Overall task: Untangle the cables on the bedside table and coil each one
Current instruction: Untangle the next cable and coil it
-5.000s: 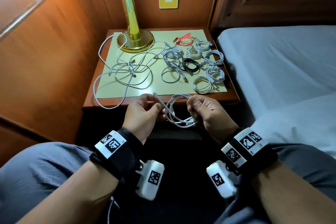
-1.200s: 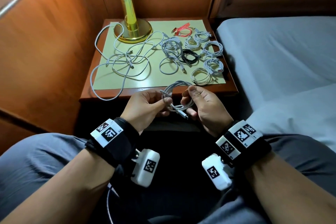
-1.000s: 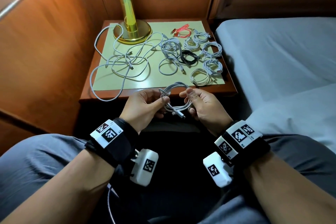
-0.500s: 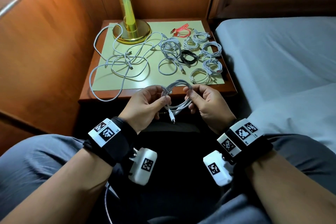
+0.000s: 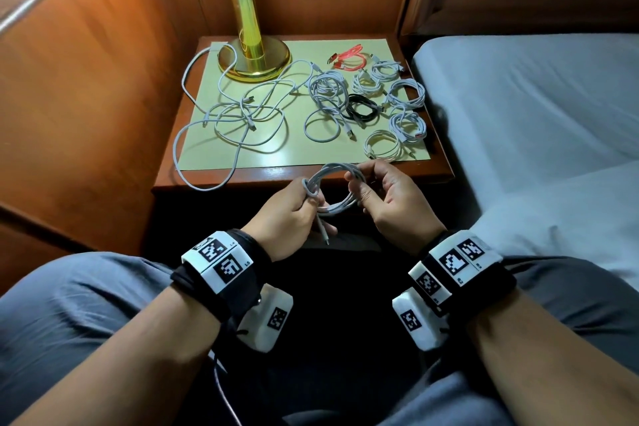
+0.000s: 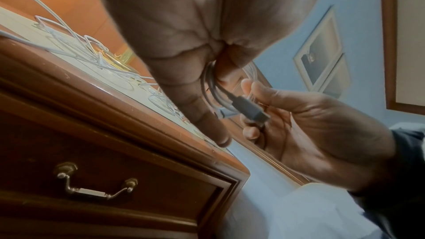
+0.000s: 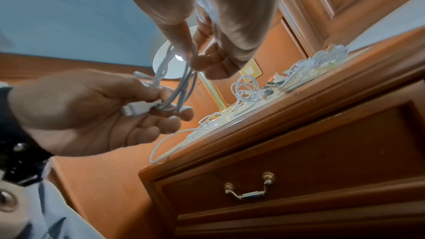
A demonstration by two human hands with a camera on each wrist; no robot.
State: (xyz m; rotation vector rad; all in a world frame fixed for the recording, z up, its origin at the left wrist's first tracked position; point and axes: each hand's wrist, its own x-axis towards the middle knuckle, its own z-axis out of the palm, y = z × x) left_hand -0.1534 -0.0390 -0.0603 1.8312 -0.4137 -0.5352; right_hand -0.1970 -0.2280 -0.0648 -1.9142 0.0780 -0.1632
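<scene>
Both hands (image 5: 345, 204) grip the coiled white cable (image 5: 332, 190) at frame centre | tail now wrapped round | tangle remains upper left

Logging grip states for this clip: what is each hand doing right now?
Left hand: grips one side of the coiled white cable, plug end hanging below.
Right hand: pinches the coil's other side.

Both forearms reach forward above the lap, each wrist wrapped in a black band. The left hand (image 5: 288, 209) has its fingers curled around the white coiled cable (image 5: 333, 188) — the right hand (image 5: 390, 199) pinches the opposite side, palm turned inward.
</scene>
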